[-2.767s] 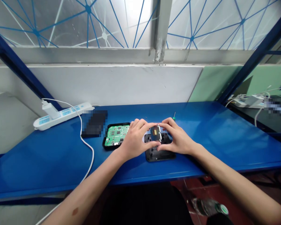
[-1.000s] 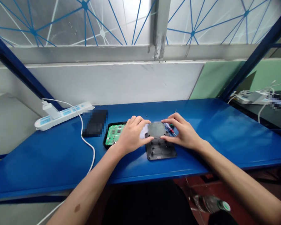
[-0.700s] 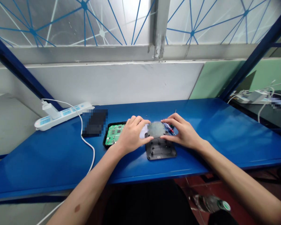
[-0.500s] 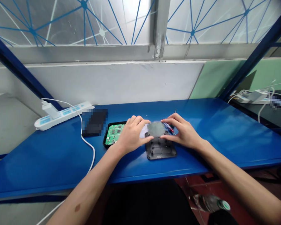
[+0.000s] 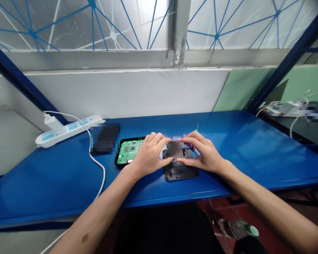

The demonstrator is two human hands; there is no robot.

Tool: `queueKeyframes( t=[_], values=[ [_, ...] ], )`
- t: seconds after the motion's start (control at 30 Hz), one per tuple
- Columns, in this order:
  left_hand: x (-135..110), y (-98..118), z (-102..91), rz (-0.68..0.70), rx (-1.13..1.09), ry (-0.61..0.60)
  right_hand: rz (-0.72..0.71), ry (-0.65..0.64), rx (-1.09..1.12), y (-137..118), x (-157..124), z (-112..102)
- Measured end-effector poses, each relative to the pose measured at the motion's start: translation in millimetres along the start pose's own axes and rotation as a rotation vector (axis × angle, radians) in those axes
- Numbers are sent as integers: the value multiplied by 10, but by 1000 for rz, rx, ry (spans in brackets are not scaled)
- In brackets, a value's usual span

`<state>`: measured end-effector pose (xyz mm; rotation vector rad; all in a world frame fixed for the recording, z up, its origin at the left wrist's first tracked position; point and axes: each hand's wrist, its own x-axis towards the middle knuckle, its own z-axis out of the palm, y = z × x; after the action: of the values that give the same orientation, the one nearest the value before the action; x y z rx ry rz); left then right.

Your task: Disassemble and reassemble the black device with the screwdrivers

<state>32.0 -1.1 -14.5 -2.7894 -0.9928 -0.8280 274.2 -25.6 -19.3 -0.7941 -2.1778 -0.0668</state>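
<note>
A thin grey metal plate point(image 5: 175, 150) is gripped by its edges between my two hands, over the upper part of a black plastic cover point(image 5: 180, 172). My left hand point(image 5: 153, 151) pinches its left side, thumb at the near corner. On the right side, my right hand point(image 5: 201, 151) holds it between thumb and fingers. Whether the plate rests on the cover or hovers just above it, I cannot tell. Left of my left hand lies a black housing with a green circuit board point(image 5: 129, 149), partly hidden by that hand. Screwdrivers point(image 5: 195, 150) lie partly behind my right hand.
A white power strip point(image 5: 70, 130) with a plugged-in charger stands at the back left. Its white cable point(image 5: 97, 162) runs down across the blue table point(image 5: 243, 155). A blurred dark object point(image 5: 105, 138) lies beside the housing. A plastic bottle point(image 5: 238, 228) is below the table edge.
The metal plate has turned from a pale, near-square face to a darker, narrower one and moved slightly down toward the cover. Both hands have moved with it.
</note>
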Motion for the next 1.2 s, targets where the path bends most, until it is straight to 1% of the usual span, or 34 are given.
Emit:
queueKeyframes(
  t=[0.2, 0.3, 0.43, 0.53, 0.6, 0.67, 0.9, 1.07, 1.2],
  values=[
    [-4, 36, 33, 67, -5, 52, -53, -54, -49, -10, 7, 22],
    [3, 48, 34, 89, 2, 75, -46, -53, -44, -9, 4, 17],
    [22, 76, 3, 74, -44, 123, 37, -79, 4, 7, -2, 9],
    [28, 97, -20, 53, -99, 146, 124, -146, 67, 34, 1, 24],
    [26, 107, -26, 50, -124, 146, 155, -195, 103, 46, 5, 43],
    [21, 116, -22, 62, -151, 141, 166, -218, 129, 47, 9, 61],
    [16, 139, -8, 104, -227, 137, 150, -223, 205, 15, 18, 76],
    [22, 117, -25, 125, -252, 138, 133, -216, 114, 44, 10, 62],
    [34, 92, -67, 111, -244, 150, 183, -214, 56, 49, 19, 3]
  ],
)
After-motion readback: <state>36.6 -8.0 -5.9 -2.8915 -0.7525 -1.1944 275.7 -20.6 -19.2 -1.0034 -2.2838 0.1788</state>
